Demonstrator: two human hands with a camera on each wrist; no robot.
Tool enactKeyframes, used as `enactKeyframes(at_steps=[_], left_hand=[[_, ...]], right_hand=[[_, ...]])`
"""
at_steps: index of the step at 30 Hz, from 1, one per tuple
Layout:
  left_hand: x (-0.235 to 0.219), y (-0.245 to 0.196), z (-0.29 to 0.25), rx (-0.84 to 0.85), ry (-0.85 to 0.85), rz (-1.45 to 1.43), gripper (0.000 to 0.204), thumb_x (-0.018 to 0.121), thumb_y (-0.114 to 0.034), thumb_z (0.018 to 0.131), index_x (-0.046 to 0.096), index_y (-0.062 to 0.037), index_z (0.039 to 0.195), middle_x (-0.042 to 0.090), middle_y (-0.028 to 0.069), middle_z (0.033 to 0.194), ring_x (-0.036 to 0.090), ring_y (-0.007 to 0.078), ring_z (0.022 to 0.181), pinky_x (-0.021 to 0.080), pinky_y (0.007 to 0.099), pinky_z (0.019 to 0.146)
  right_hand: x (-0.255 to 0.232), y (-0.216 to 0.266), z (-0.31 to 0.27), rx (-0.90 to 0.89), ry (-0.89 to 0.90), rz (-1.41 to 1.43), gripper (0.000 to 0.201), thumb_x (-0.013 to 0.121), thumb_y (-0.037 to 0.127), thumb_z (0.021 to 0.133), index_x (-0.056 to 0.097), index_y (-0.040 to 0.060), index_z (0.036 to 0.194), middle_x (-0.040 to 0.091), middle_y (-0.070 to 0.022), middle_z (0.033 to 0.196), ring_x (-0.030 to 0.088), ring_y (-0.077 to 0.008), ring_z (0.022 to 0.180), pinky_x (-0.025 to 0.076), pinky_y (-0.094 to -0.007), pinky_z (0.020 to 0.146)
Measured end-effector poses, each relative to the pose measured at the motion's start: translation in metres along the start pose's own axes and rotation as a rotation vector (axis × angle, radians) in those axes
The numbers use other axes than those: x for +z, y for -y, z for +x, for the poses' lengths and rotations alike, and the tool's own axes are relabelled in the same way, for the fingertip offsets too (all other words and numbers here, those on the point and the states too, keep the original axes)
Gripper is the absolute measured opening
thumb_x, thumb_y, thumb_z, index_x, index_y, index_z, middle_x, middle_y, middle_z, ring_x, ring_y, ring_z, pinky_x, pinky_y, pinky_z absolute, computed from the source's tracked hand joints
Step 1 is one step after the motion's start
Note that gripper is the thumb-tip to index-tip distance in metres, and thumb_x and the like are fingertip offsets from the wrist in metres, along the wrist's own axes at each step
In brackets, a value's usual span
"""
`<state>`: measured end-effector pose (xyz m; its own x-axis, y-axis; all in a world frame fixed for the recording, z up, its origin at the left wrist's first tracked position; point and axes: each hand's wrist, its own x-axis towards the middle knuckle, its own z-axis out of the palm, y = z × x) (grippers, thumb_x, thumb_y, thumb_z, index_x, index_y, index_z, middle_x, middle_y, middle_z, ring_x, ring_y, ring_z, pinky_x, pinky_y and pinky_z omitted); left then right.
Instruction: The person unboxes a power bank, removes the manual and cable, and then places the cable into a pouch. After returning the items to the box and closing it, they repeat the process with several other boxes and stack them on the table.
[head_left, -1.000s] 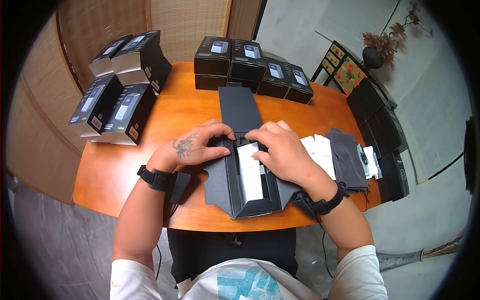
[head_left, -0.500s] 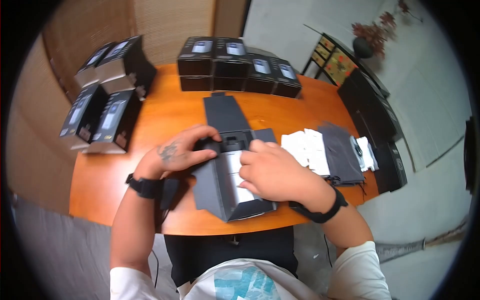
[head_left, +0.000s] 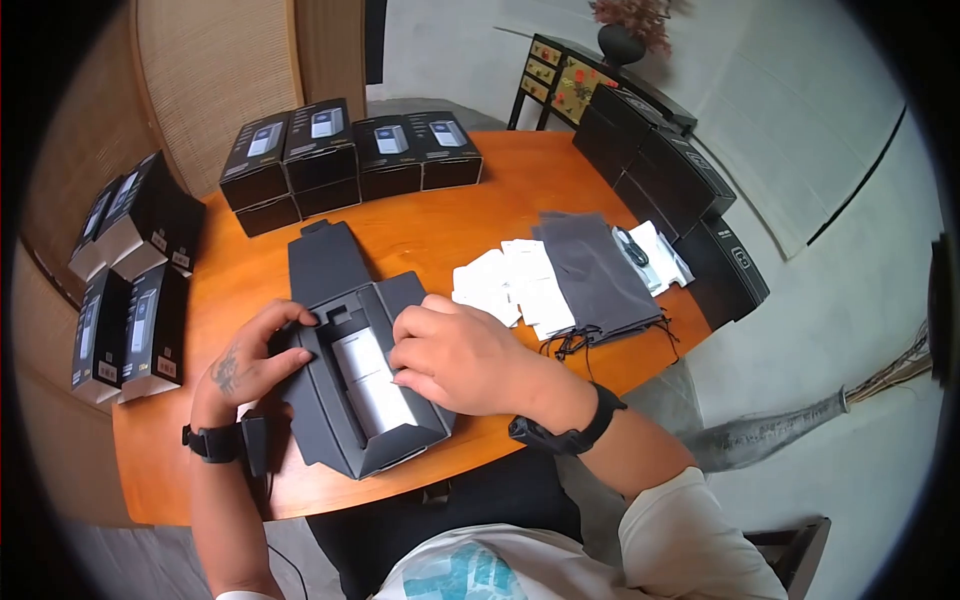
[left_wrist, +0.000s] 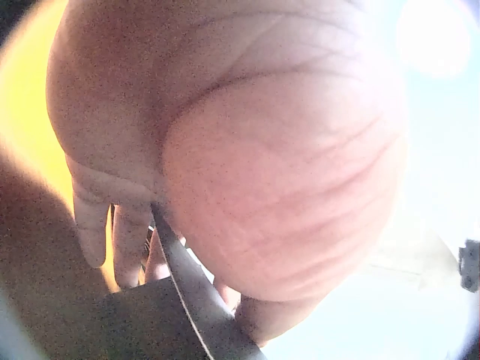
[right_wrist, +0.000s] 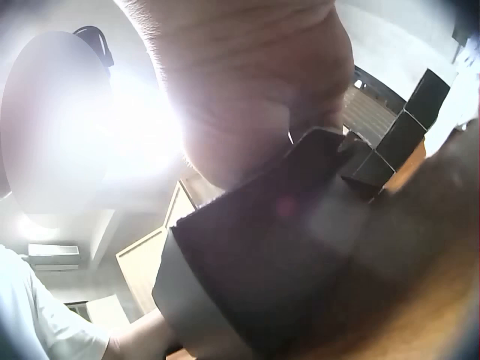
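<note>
An open black cardboard box (head_left: 310, 390) lies on the wooden table, its lid flap folded out at the far end. In its tray sits a long white insert (head_left: 375, 385). My left hand (head_left: 250, 360) grips the box's left wall; the left wrist view shows the dark wall (left_wrist: 202, 300) passing between thumb and fingers. With curled fingers my right hand (head_left: 465, 360) holds the opposite wall beside the white insert. Seen from the right wrist, the palm (right_wrist: 247, 90) lies over the dark box side (right_wrist: 255, 232), its fingertips largely hidden.
Printed black boxes stand at the left (head_left: 150, 320) and back (head_left: 320, 160); more black boxes (head_left: 650, 170) line the right edge. White papers (head_left: 525, 285), grey drawstring pouches (head_left: 600, 275) and a bagged cable (head_left: 635, 250) lie right of the open box.
The head view has turned right. My right hand has moved from the white insert's far end to the box's right wall. My left hand stays at the left wall.
</note>
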<state>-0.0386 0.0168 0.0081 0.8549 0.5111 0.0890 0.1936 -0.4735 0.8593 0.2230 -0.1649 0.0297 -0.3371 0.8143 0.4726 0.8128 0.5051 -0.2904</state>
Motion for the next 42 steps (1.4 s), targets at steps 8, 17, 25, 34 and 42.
enactKeyframes(at_steps=[8, 17, 25, 34, 42], left_hand=[[0.000, -0.002, -0.001, 0.008, -0.014, 0.028, 0.037, 0.075, -0.018, 0.087, 0.062, -0.0068, 0.120, 0.061, 0.0078, 0.118, 0.056, 0.0229, 0.115, 0.043, 0.0339, 0.104], [0.000, -0.006, -0.002, 0.017, -0.013, 0.072, 0.036, 0.075, -0.016, 0.088, 0.062, -0.0076, 0.120, 0.061, 0.0090, 0.118, 0.057, 0.0245, 0.114, 0.045, 0.0346, 0.101], [-0.002, -0.004, -0.001, 0.044, -0.009, 0.096, 0.036, 0.075, -0.018, 0.089, 0.062, -0.0076, 0.120, 0.062, 0.0089, 0.119, 0.058, 0.0245, 0.114, 0.045, 0.0350, 0.101], [0.001, -0.006, -0.002, 0.032, -0.021, 0.074, 0.039, 0.075, -0.028, 0.092, 0.061, -0.0054, 0.119, 0.062, 0.0080, 0.117, 0.057, 0.0235, 0.116, 0.042, 0.0340, 0.104], [0.001, -0.011, -0.005, 0.134, -0.078, 0.216, 0.037, 0.077, -0.017, 0.090, 0.063, -0.0082, 0.124, 0.064, 0.0109, 0.119, 0.062, 0.0291, 0.110, 0.049, 0.0371, 0.097]], right_hand=[[-0.126, -0.090, -0.062, 0.682, -0.280, -0.389, 0.013, 0.070, 0.011, 0.087, 0.075, 0.0016, 0.095, 0.073, -0.0155, 0.097, 0.071, -0.0318, 0.090, 0.056, -0.0384, 0.083], [-0.136, -0.172, -0.151, 1.140, -0.222, -0.477, 0.043, 0.073, 0.010, 0.082, 0.065, 0.0027, 0.123, 0.072, -0.0218, 0.108, 0.069, -0.0381, 0.105, 0.053, -0.0437, 0.093], [-0.147, -0.122, -0.165, 0.861, -0.373, -0.411, 0.020, 0.058, 0.004, 0.090, 0.069, 0.0048, 0.107, 0.067, -0.0204, 0.099, 0.067, -0.0373, 0.090, 0.053, -0.0435, 0.082], [-0.130, -0.052, -0.166, 0.475, 0.033, -0.748, 0.024, 0.069, 0.004, 0.079, 0.076, 0.0054, 0.102, 0.065, -0.0099, 0.113, 0.061, -0.0323, 0.104, 0.052, -0.0443, 0.088], [-0.164, -0.064, -0.145, 0.638, 0.077, -0.507, 0.015, 0.068, 0.009, 0.088, 0.075, 0.0062, 0.100, 0.065, -0.0097, 0.105, 0.064, -0.0338, 0.100, 0.052, -0.0419, 0.087]])
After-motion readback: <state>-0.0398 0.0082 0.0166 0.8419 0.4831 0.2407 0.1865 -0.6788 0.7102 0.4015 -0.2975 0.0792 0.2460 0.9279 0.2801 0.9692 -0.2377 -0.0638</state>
